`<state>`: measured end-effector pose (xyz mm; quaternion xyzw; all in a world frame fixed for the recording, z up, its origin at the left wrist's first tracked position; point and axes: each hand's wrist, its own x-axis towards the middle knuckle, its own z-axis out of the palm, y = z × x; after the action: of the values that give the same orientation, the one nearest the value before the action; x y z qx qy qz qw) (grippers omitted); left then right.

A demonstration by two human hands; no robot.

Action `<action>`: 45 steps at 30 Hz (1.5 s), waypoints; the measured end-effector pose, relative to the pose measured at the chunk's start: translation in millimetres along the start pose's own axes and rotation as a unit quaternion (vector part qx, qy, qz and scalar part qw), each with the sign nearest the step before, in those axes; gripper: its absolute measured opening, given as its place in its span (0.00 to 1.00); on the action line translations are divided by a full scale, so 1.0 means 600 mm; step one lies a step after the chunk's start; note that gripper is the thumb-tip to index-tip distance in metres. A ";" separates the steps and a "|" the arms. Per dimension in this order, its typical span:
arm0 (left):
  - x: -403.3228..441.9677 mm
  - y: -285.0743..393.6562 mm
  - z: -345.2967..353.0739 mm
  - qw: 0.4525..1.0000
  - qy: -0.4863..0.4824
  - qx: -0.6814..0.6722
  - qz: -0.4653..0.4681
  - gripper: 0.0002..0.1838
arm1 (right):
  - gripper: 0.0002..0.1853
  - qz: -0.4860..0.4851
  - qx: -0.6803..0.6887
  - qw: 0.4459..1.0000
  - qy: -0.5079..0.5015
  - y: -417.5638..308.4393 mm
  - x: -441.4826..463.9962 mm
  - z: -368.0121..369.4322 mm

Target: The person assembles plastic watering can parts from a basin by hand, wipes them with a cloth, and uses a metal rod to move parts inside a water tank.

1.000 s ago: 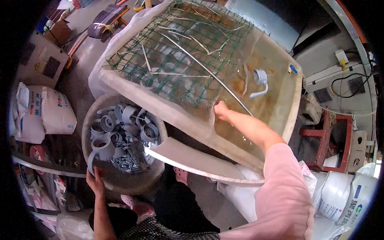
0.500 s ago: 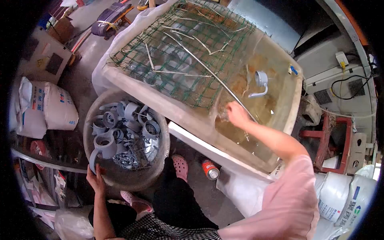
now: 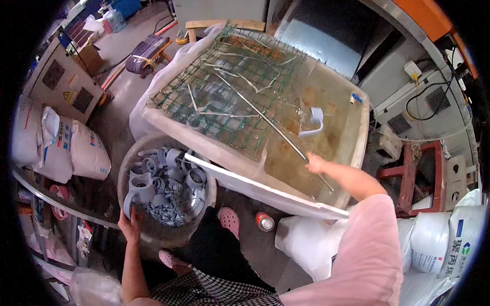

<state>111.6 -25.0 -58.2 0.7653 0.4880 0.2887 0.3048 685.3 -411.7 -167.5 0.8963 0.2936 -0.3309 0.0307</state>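
Note:
My left hand [image 3: 129, 224] is closed at the left rim of a round tub [image 3: 148, 232], on the curved handle of a grey plastic jug-shaped part [image 3: 142, 187]. Inside the tub lie several more grey parts and a heap of small grey pieces. My right hand [image 3: 315, 164] grips a thin metal rod [image 3: 265, 119] near its lower end, over a large water-filled tank [image 3: 361, 137]. The rod slants across a green net [image 3: 224, 107] that covers grey parts under it. A pale grey part with a handle [image 3: 316, 118] floats in the water beyond my right hand.
A white board [image 3: 265, 188] leans along the tank's near edge. On the floor are a spray can [image 3: 264, 222] and white sacks [image 3: 306, 245]. Printed sacks [image 3: 89, 150] stand at the left. Right of the tank are a red frame [image 3: 408, 178] and a grey cabinet [image 3: 403, 97].
My right hand has moved from the water onto the rod and closed on it. The view has shifted, and the floating part has turned slightly. My left hand stays on the jug-shaped part.

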 end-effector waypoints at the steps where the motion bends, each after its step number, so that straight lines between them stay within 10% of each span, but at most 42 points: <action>1: 0.001 -0.018 0.003 0.999 0.003 -0.039 -0.016 0.08 | 0.26 -0.027 0.025 0.999 0.017 0.017 0.027 0.037; 9: -0.007 -0.021 -0.009 0.994 -0.052 0.097 0.008 0.10 | 0.20 -0.065 0.096 0.986 0.119 -0.003 0.017 0.047; 13: 0.004 -0.048 -0.009 0.977 0.044 -0.200 -0.064 0.10 | 0.19 -0.108 0.152 0.958 0.217 0.031 -0.113 -0.080; 28: -0.024 0.032 -0.025 0.992 0.019 -0.123 0.014 0.13 | 0.17 0.193 0.049 0.942 0.271 0.250 -0.719 -0.190; 45: -0.050 0.040 -0.015 0.992 -0.024 -0.122 -0.009 0.10 | 0.17 0.256 0.051 0.930 0.259 0.302 -0.697 -0.114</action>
<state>107.9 -59.4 -38.7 0.7247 0.4484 0.3247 0.4103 569.0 -755.7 115.9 0.9959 0.0347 -0.0829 -0.0089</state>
